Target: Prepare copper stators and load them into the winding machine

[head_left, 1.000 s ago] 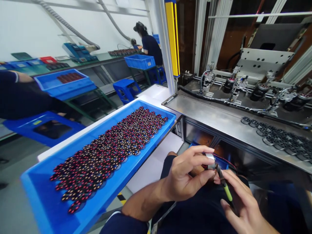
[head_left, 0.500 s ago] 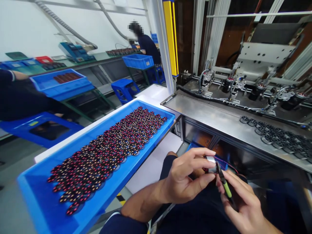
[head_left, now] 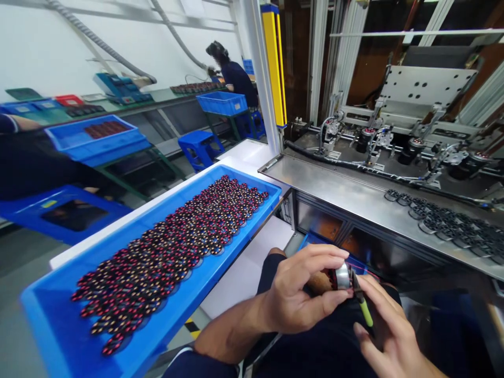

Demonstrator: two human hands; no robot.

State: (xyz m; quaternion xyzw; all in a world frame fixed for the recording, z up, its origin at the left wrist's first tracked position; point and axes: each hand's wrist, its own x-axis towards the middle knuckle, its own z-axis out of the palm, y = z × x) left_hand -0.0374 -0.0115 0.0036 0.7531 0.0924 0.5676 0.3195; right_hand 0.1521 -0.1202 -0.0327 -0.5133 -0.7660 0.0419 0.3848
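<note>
Over my lap, my left hand (head_left: 303, 289) pinches a round motor stator (head_left: 342, 276) with a silvery metal rim between fingers and thumb. A thin reddish wire (head_left: 368, 273) runs off behind it to the right. My right hand (head_left: 394, 315) holds small pliers (head_left: 366, 311) with a lime-green handle; their dark jaws are up against the stator's right face. The thumb of that hand stands off the visible handle. Exactly what the jaws touch is too small to tell.
To my left a long blue tray (head_left: 240, 247) holds many wound stators (head_left: 165, 252). Dark ring parts (head_left: 444, 223) lie on the metal ledge (head_left: 334, 189) before a machine (head_left: 417, 136). One co-worker (head_left: 238, 79) sits at the back bench, another (head_left: 23, 157) at far left.
The stator has tilted in my left hand and shows more of its silvery rim. My right thumb has moved away from the pliers' handle. The view has shifted slightly.
</note>
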